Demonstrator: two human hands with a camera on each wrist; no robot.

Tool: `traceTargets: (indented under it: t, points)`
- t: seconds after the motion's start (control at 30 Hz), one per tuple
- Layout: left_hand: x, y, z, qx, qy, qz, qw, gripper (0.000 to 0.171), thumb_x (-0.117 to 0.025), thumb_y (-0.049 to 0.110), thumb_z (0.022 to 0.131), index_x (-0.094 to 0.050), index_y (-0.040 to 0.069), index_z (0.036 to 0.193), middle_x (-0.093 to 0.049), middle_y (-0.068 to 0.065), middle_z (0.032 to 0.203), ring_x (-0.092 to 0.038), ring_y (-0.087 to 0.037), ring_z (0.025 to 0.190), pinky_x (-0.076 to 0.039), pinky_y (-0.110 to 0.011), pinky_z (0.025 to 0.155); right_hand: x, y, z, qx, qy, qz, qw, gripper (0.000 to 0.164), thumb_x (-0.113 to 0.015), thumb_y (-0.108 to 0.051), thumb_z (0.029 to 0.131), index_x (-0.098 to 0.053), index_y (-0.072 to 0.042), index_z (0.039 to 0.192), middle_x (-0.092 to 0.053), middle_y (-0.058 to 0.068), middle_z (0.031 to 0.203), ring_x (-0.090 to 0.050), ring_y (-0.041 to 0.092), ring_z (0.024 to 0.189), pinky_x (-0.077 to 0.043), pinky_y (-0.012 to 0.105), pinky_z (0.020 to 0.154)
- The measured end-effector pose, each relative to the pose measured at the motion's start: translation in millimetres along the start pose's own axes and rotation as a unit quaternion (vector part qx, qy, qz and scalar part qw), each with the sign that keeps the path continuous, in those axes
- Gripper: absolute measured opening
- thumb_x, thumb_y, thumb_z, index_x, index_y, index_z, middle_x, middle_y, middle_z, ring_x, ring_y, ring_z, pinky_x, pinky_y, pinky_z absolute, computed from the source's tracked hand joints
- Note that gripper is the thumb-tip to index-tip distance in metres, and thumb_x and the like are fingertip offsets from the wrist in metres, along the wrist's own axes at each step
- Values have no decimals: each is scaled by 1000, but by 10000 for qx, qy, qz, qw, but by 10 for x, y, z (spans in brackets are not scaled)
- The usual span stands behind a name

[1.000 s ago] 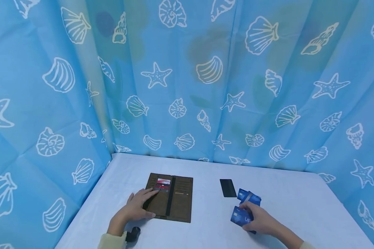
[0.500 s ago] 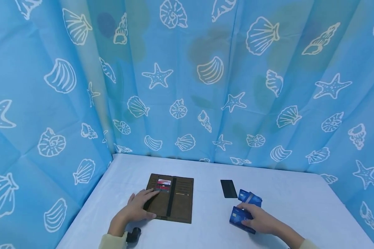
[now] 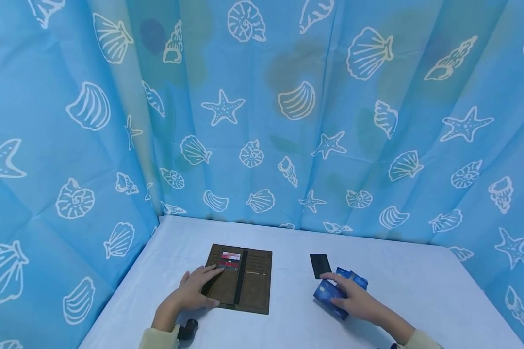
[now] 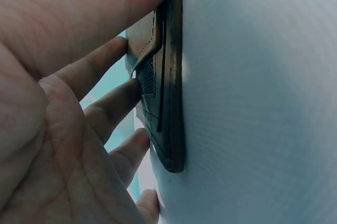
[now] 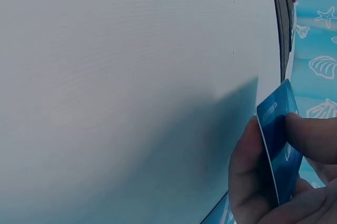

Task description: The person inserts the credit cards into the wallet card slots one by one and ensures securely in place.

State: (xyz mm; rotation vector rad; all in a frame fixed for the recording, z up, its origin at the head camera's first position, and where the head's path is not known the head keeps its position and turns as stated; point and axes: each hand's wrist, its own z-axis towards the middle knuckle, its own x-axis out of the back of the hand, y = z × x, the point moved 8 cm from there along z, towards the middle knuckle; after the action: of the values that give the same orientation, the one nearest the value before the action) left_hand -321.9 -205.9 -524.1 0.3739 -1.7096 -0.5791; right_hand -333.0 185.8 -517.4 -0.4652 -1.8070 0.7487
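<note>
My right hand (image 3: 359, 299): fingers pinching a blue bank card (image 3: 328, 292), just above the table (image 3: 288, 332). My left hand (image 3: 194, 292): fingers extended, resting on the unfolded brown wallet (image 3: 255, 292). Step, I judge: card transfer; next move calls for a steady pinch, wallet held flat.

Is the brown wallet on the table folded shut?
No, the wallet lies spread open, with cards showing in its left half.
</note>
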Motion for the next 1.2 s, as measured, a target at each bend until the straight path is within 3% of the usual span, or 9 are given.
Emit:
traceTargets:
  t: [0.17,0.27,0.37,0.67,1.03,1.2]
  points:
    - [-10,-12,18,-9,-34,-19,10000,79,-87,25,74,-51,18,145,-42,-17,153,-31,-43,144,-6,-72,117,2,-41,101,46,186,-15,9998,53,-68,-7,90,-54,-23,139,-59,17,132,-58,40,119,-52,58,94]
    - [-19,-25,34,-4,-147,-19,9999,79,-85,25,76,-48,19,146,-40,-17,155,-28,-43,146,-4,-71,118,6,-104,165,115,281,57,9995,53,-69,-4,89,-54,-20,137,-63,9,122,-61,26,108,-57,48,85]
    - [-11,-32,46,-44,-179,-18,9998,79,-84,25,77,-48,18,147,-39,-17,155,-27,-44,146,-4,-71,118,5,-153,229,91,354,90,9993,53,-68,-4,89,-54,-19,138,-64,7,118,-61,22,103,-57,43,81]
    - [-2,-48,33,-37,-76,26,10000,79,-87,28,74,-51,21,144,-43,-15,152,-32,-42,144,-8,-71,117,7,-202,402,-34,489,289,9984,54,-65,-1,90,-50,-16,141,-62,8,107,-57,20,89,-53,33,71]
    - [-14,-47,50,1,-83,64,9999,79,-86,26,75,-50,20,145,-42,-16,153,-32,-41,144,-8,-70,118,51,-317,452,46,567,429,9975,53,-64,-11,94,-46,-14,144,-59,12,117,-56,23,98,-57,39,78]
    - [-9,-26,23,33,-83,70,9999,80,-87,26,74,-50,19,145,-42,-17,152,-32,-42,143,-8,-71,117,44,-301,508,-26,652,650,9957,53,-63,-11,94,-45,-14,144,-60,13,114,-57,23,96,-57,36,77]
